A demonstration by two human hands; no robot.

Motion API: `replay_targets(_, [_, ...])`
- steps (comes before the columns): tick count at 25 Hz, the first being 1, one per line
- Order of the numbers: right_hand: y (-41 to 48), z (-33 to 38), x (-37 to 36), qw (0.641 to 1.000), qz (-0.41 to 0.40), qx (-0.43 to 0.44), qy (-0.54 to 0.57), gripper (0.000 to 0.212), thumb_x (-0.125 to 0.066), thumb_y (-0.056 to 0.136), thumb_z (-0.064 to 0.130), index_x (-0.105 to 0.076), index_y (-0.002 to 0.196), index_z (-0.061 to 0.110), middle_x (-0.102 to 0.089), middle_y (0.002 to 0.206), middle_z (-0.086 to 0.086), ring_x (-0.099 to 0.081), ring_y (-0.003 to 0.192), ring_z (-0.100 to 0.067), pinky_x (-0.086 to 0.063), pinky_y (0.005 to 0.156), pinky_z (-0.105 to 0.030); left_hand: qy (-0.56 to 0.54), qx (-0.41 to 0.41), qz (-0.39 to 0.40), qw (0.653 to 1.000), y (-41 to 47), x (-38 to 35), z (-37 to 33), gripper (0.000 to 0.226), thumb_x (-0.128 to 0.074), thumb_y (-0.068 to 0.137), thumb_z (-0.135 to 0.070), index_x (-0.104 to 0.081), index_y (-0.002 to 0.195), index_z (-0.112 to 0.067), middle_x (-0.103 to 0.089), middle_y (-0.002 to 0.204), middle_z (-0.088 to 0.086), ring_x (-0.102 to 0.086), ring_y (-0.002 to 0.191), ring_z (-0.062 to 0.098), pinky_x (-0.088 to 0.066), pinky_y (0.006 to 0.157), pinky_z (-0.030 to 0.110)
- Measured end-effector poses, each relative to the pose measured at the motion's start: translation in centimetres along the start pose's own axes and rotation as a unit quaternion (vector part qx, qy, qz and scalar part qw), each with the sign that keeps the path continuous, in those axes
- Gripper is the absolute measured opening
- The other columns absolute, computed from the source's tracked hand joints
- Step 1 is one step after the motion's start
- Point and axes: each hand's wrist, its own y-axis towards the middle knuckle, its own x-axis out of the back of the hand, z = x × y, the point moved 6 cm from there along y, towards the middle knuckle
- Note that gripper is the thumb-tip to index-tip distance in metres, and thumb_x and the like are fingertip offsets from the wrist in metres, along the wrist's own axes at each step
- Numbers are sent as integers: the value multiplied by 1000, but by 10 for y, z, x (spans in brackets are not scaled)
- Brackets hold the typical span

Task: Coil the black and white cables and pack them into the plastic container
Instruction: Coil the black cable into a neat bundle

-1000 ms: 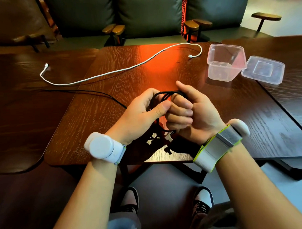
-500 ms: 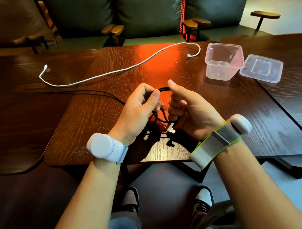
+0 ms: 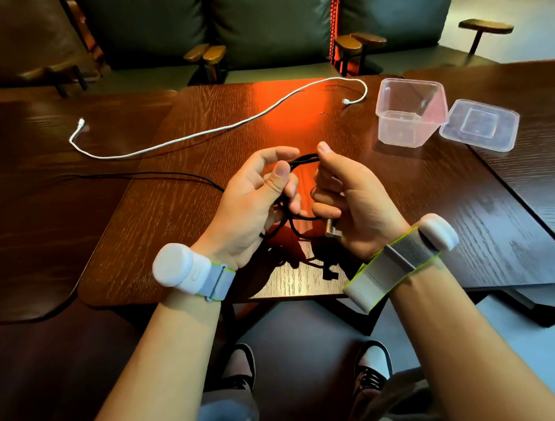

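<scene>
A black cable (image 3: 302, 160) is partly looped between my two hands above the table's near half; its loose tail runs left across the wood. My left hand (image 3: 254, 205) has its fingers curled round the loops. My right hand (image 3: 351, 201) grips the other side of the loops, and the cable's metal plug sticks out below its fingers. A white cable (image 3: 204, 134) lies uncoiled across the far half of the table. The clear plastic container (image 3: 411, 114) stands open at the far right.
The container's clear lid (image 3: 481, 124) lies flat just right of it, on the neighbouring table. A dark wooden table (image 3: 458, 204) carries everything; another table adjoins at the left. Padded seats with wooden armrests stand behind.
My hands have drawn slightly apart, widening the black loops between them. The black tail on the left has been pulled in closer.
</scene>
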Motion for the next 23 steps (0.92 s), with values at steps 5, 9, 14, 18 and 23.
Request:
replay_targets(5, [-6,-7,-12,995,79,-65,11,50,-53,89,30,-26,48,24,-11,48,6,-7,39,-10,-10,36,-23,-45,5,-13,999,-2,5,-8,9,-53,100,-20,-57,107,-18,-56,70,-2,-50,51,11,-49,56,29])
replay_targets(9, [-11,-10,-13,979,155,-132,8,38,-40,84,24,-45,48,15,-25,40,4,-16,36,-12,-22,42,-24,45,-6,-15,999,-5,2,-7,7,-61,94,-23,-65,96,-18,-61,68,2,-53,49,13,-47,56,31])
replay_targets(14, [-16,-12,-10,958,215,-189,-25,49,-35,87,37,-52,50,11,-15,41,3,-11,35,-11,-11,41,-25,130,-66,6,989,-7,-6,-11,5,-64,94,-20,-67,93,-23,-65,70,-1,-62,61,12,-53,58,25])
replay_targets(18, [-23,-13,-16,926,288,-245,3,59,-27,95,52,-32,47,17,-11,42,5,-2,36,-8,2,40,-26,257,-139,-22,956,-8,-9,-19,10,-65,94,-35,-65,91,-26,-64,75,-8,-59,68,7,-48,65,21])
replay_targets(23, [-26,-18,-24,906,294,-278,124,53,-16,99,45,-26,54,20,-10,45,7,-5,39,-7,-1,40,-24,294,-140,-38,945,-8,-5,-19,25,-53,91,-53,-62,84,-30,-61,76,-17,-54,71,-3,-42,68,12])
